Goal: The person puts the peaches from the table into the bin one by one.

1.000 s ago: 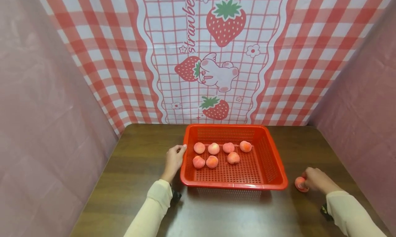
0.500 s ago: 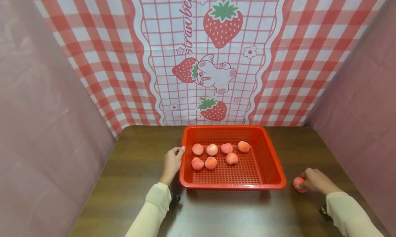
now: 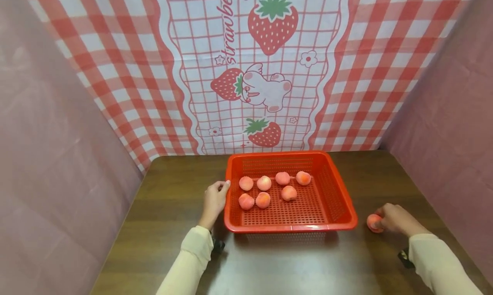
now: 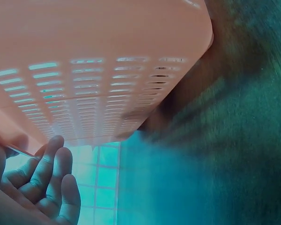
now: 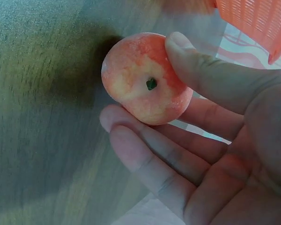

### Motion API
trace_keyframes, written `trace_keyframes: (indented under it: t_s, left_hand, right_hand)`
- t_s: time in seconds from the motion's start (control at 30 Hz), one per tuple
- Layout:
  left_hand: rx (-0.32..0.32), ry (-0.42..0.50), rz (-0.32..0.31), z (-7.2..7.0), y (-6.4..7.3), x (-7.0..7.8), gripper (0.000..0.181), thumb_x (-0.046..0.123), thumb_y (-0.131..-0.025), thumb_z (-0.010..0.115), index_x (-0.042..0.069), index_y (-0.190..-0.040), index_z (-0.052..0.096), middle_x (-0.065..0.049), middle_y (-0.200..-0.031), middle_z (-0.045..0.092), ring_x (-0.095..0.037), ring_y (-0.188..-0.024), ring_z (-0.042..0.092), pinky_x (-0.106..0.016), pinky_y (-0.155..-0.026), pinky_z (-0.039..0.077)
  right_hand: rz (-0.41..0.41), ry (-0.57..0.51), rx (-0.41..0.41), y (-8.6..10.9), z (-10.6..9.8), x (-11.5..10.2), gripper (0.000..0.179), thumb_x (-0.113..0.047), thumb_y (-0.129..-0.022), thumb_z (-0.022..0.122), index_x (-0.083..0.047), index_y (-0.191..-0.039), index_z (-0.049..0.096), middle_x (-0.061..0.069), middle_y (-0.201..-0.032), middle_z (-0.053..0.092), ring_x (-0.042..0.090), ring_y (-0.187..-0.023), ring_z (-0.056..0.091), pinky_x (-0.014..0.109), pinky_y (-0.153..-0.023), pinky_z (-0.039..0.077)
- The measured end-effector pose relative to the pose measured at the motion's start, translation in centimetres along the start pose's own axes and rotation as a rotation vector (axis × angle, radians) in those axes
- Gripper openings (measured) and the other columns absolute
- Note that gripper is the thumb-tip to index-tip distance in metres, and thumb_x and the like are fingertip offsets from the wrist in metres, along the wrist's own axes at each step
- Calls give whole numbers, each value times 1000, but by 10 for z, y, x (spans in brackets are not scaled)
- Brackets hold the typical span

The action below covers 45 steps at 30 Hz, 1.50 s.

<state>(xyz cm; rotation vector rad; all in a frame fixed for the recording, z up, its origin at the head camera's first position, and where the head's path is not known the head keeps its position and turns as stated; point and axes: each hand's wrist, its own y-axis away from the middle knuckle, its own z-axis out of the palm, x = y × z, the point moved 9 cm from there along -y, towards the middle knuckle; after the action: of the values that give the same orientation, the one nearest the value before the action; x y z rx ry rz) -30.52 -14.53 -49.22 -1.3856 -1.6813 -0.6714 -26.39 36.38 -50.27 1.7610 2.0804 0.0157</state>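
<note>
A red plastic basket (image 3: 290, 229) with perforated walls stands on the table, holding several pinkish-orange peaches (image 3: 289, 193) in two loose rows, mostly toward its left and back. My left hand (image 3: 214, 203) pinches the basket's left rim, and in the left wrist view its fingers (image 4: 44, 171) lie along the outer wall. To the right of the basket, my right hand (image 3: 398, 219) holds a single peach (image 3: 373, 223) low over the table. In the right wrist view the thumb presses that peach (image 5: 131, 89) from one side, with fingers on the other; a dark green stem spot faces the camera.
The brown wooden table (image 3: 165, 239) extends on both sides of the basket and in front of it. A strawberry-print checked cloth (image 3: 269, 93) hangs behind the table, and plain pink cloths (image 3: 57, 136) hang at both sides.
The head view has shifted slightly. Both hands, the basket and the held peach keep nearly the same places relative to one another.
</note>
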Motion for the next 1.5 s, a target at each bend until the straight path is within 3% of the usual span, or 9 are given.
trace_keyframes:
  t_s: [0.3, 0.5, 0.7, 1.03, 1.27, 1.5]
  left_hand:
    - [17, -18, 16, -2, -2, 3, 30, 29, -95, 61, 2, -97, 74, -15, -87, 73, -27, -77, 63, -36, -71, 51]
    - [43, -38, 13, -7, -6, 7, 32, 30, -97, 59, 2, -100, 74, -16, -91, 73, -29, -81, 64, -40, -75, 52]
    - [49, -35, -3, -8, -7, 5, 33, 32, -97, 58, 3, -100, 73, -16, -92, 73, -31, -83, 64, -42, -78, 51]
    - [48, -15, -9, -6, -8, 2, 34, 34, -97, 58, 3, -100, 74, -17, -94, 73, -31, -85, 66, -43, -80, 51]
    - [41, -7, -12, -4, -5, -1, 33, 32, -97, 58, 3, -99, 74, -17, -93, 74, -31, -84, 66, -42, -79, 52]
    - [33, -1, -6, -2, -3, -3, 33, 31, -96, 59, 3, -98, 74, -17, -92, 74, -30, -84, 66, -41, -78, 51]
  right_hand:
    - [-5, -7, 35, 9, 5, 0, 31, -16, -76, 76, 7, -96, 70, 11, -80, 67, 23, -73, 56, 40, -64, 45]
    - [-5, -10, 57, 3, -5, 1, 41, -20, -78, 75, 11, -103, 67, 23, -92, 70, 35, -81, 64, 50, -70, 49]
    - [-24, -21, 89, 4, -11, 5, 48, -26, -78, 77, 13, -104, 66, 26, -95, 70, 40, -85, 65, 52, -74, 50]
    - [-2, -21, 143, 7, -19, 7, 40, -26, -77, 78, 8, -97, 69, 21, -88, 71, 31, -75, 64, 44, -66, 49]
    - [1, -55, 170, 8, -27, 3, 48, -29, -79, 77, 11, -102, 67, 22, -90, 71, 30, -78, 64, 41, -67, 48]
    - [4, -42, 197, 7, -36, -1, 44, -27, -79, 77, 10, -101, 66, 18, -85, 71, 25, -72, 61, 38, -64, 46]
